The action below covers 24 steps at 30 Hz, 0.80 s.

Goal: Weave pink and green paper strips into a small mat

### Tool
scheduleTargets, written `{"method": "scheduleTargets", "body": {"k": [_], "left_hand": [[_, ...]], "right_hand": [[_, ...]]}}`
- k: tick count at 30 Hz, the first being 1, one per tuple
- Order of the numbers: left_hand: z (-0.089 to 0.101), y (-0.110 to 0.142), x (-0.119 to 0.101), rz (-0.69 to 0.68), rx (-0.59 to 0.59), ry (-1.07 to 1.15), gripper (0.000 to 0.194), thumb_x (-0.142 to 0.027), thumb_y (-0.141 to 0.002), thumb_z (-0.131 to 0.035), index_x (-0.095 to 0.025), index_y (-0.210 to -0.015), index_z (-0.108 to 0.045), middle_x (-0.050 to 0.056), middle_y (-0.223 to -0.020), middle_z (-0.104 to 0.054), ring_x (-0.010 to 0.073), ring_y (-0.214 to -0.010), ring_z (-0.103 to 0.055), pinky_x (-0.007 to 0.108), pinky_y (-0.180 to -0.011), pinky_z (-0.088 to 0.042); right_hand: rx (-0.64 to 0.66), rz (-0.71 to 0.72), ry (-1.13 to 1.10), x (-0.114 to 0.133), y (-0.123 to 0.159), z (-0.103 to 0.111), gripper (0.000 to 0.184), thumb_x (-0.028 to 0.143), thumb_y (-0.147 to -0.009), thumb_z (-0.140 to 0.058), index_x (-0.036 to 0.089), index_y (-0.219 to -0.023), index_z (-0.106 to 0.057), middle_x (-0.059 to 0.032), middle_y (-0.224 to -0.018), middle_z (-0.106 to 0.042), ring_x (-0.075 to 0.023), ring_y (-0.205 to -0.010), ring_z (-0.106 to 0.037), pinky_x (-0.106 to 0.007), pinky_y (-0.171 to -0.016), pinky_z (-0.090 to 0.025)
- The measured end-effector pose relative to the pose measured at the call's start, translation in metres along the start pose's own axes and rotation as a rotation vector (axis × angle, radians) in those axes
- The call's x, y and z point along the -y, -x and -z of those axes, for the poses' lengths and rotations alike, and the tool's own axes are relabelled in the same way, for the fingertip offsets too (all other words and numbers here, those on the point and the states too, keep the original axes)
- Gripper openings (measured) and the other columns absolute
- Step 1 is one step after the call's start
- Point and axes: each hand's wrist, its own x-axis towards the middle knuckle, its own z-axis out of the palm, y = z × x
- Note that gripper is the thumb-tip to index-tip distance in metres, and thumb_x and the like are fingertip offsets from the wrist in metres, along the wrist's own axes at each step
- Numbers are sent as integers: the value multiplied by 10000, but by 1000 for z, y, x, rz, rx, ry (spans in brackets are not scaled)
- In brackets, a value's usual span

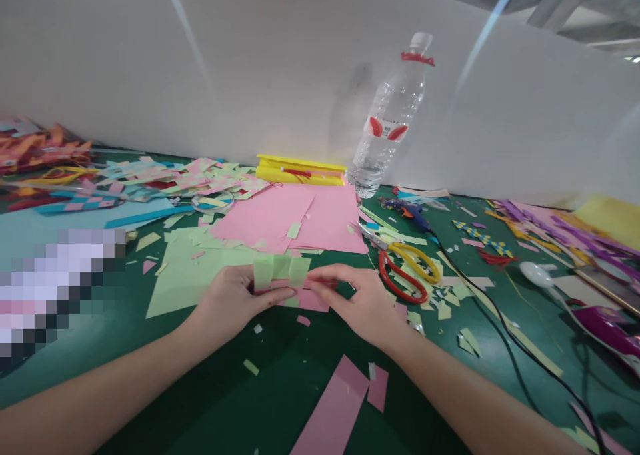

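Between my two hands is a small piece of woven paper strips [280, 270], with light green strips standing up and pink strips running across. My left hand [240, 302] pinches its left part, thumb in front and fingers behind. At the right end, my right hand [357, 302] pinches a pink strip between thumb and fingers. The fingertips behind the paper are partly hidden. Under and behind the hands lie a light green sheet [175, 275] and pink sheets [250, 218]. A pink strip [333, 408] lies on the table nearer to me.
Scissors [405, 268] with red and yellow handles lie right of my hands, beside a glue gun [410, 215] with a black cord. A plastic bottle [390, 122] leans against the wall. Woven paper pieces [200, 178] pile up at left. Paper scraps dot the green table [200, 402].
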Motion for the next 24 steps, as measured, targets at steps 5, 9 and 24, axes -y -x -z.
{"method": "scheduleTargets", "body": {"k": [5, 9, 24], "left_hand": [[0, -1, 1, -50, 0, 29, 228, -446, -623, -712, -250, -724, -766, 24, -747, -767, 254, -707, -699, 276, -569, -530], [0, -2, 3, -75, 12, 67, 183, -414, -609, -709, -258, -690, -760, 9, -709, -761, 248, -689, -697, 271, -564, -528], [3, -1, 7, -133, 86, 155, 257, -467, -736, -654, -223, -767, -729, 27, -759, -746, 214, -695, -677, 279, -628, -544]], "right_hand": [[26, 22, 43, -2, -1, 1, 223, 193, -872, -553, 270, -966, -740, 11, -971, -750, -172, -909, -700, -280, -809, -551], [48, 13, 44, -3, -1, 1, 222, 212, -875, -557, 286, -965, -746, 20, -986, -749, -181, -923, -702, -290, -825, -553], [18, 47, 138, -3, -1, 1, 213, 198, -880, -549, 256, -952, -741, 9, -944, -754, -165, -885, -706, -254, -784, -553]]}}
